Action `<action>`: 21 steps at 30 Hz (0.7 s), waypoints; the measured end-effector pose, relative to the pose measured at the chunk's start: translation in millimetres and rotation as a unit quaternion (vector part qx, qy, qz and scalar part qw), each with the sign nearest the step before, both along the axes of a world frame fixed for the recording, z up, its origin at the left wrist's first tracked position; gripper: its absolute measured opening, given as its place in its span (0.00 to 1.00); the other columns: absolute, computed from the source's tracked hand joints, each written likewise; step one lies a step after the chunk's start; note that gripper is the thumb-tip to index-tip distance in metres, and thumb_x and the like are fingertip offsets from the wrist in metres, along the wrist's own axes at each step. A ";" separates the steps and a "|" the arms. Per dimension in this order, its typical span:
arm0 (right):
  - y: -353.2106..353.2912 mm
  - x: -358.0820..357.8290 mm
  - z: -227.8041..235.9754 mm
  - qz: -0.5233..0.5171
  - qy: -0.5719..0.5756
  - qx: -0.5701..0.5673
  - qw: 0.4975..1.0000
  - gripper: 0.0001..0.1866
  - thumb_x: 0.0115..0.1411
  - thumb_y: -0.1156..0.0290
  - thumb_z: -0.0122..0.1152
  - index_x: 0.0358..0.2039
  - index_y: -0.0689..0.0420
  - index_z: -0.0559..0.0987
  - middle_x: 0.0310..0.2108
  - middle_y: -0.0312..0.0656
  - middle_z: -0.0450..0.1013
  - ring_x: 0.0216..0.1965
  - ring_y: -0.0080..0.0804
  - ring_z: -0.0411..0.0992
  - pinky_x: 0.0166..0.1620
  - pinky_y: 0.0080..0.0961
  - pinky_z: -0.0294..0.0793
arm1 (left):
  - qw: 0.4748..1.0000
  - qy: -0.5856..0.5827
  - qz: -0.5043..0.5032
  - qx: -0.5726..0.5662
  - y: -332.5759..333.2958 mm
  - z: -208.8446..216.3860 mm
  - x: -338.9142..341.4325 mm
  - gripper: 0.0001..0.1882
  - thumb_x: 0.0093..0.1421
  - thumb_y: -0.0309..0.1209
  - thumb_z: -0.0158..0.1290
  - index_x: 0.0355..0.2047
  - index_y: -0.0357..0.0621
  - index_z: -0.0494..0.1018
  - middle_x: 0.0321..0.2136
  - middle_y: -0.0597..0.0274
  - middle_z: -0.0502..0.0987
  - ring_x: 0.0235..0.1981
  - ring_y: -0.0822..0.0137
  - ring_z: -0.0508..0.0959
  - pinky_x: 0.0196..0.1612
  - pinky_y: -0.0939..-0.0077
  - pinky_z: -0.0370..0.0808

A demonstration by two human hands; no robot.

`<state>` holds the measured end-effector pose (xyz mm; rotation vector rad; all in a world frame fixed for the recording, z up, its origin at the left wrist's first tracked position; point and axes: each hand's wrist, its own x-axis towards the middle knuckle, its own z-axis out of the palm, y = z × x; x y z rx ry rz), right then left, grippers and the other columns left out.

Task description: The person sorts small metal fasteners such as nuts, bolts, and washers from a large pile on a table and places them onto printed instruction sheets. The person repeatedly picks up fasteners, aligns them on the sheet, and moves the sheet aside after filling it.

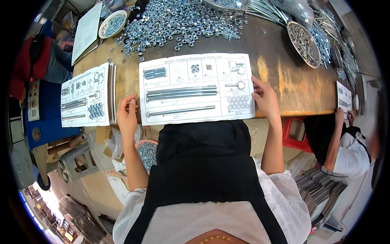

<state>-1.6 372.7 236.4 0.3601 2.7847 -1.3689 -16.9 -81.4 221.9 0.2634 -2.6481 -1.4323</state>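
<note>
A white printed hardware card [183, 89] with pictures of bolts, nuts and ring pins lies at the table's front edge before me, its lower border overhanging. My right hand [266, 97] pinches its right border, thumb on the front. Beside the left border, my left hand [127, 114] is open, its bent fingers apart and close to the card; whether they touch it I cannot tell. Left of that hand stands a stack of similar cards [85, 97], the front one showing bolts, nuts and pins.
Loose nuts [162, 26] are heaped at the back of the table [280, 85]. A bowl of small parts [113, 24] and a metal dish of screws [303, 44] flank them. At right sits another person [345, 150] holding a card. Below is a red stool [295, 134].
</note>
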 end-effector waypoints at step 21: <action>-150.2 -189.1 -31.0 0.094 0.160 0.098 0.978 0.18 0.50 0.70 0.73 0.40 0.53 0.76 0.41 0.44 0.72 0.43 0.47 0.75 0.41 0.41 0.76 | 0.977 0.093 -0.165 -0.099 89.8 -12.5 -171.2 0.13 0.50 0.24 0.64 0.37 0.41 0.79 0.32 0.54 0.77 0.32 0.56 0.78 0.38 0.64 0.76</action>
